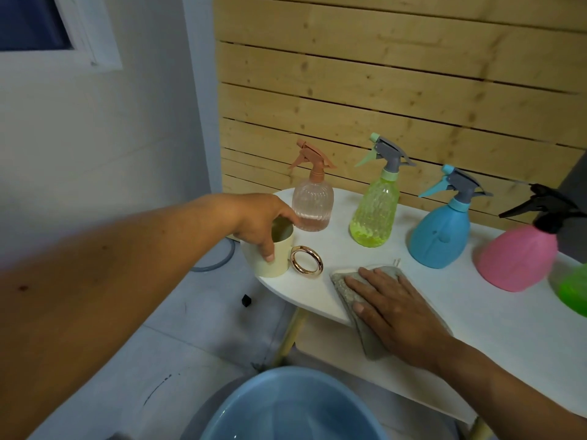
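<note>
A pale yellow mug (278, 260) with a round gold handle (306, 259) stands at the left end of the white table (451, 300). My left hand (263, 222) grips the mug from above, thumb down its outer wall and fingers over the rim. My right hand (394, 309) lies flat, fingers straight, pressing on a grey cloth (346, 289) near the table's front edge.
Along the back stand a clear pink spray bottle (313, 206), a yellow-green one (376, 214), a blue one (440, 236) and a pink one (517, 258); a green object (573, 289) sits at the right edge. A blue basin (292, 408) is on the floor below. Wooden slats back the table.
</note>
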Motion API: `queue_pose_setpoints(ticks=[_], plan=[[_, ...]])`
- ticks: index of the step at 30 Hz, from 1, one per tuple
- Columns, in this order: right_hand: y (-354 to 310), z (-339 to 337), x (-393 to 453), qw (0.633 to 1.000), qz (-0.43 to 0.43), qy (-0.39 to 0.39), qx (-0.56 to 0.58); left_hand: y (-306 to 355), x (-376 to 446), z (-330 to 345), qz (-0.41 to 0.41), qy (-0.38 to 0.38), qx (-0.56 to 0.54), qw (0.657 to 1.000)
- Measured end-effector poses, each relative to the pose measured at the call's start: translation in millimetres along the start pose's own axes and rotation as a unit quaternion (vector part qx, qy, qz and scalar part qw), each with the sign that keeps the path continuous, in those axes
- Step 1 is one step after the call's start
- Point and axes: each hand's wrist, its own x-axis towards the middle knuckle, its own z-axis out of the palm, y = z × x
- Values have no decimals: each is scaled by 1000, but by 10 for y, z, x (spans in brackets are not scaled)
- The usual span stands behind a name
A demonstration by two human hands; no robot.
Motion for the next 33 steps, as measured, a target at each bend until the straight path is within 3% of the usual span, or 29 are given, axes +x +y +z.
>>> queue_pose_setpoints(ticks=[21, 29, 33], plan=[[-15, -5, 272, 999, 26, 24, 37, -36, 61, 47, 10, 15, -7, 1000], [5, 3, 823, 992, -61, 24, 106, -71, 96, 31, 27, -1, 8, 1000], [-17, -58, 951, 989, -95, 31, 113, -41, 77, -125, 23, 33, -89, 995]])
